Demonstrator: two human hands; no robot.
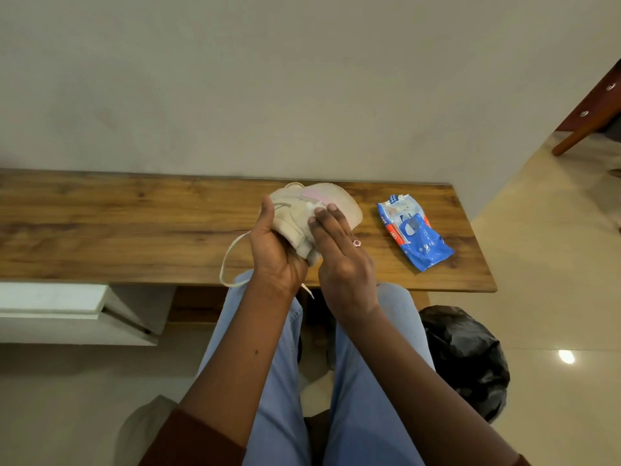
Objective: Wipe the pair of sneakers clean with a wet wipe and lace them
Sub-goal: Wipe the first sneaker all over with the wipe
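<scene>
Left hand (272, 250): cups the sneaker (336, 203) from below at the heel end, fingers curled under it, thumb up along its left side.
Right hand (342, 260): fingers straight and held together, flat against the shoe's near side; ring (356, 243) on one finger.
Wet wipe (311, 207): small white wad under the right fingertips, pressed onto the upper; mostly covered by the fingers.
Sneaker: off-white with a pink stripe, tilted on its side, toe pointing away and right, raised over the bench (117, 223) between both hands.
Lace (232, 253): loose, loops down from the shoe to the left of the left wrist; one end hangs between the wrists.
Wipe pack (413, 237): blue, lying flat on the bench, right of the right hand, apart from it.
Black bag (467, 358): on the floor beside the right knee.
</scene>
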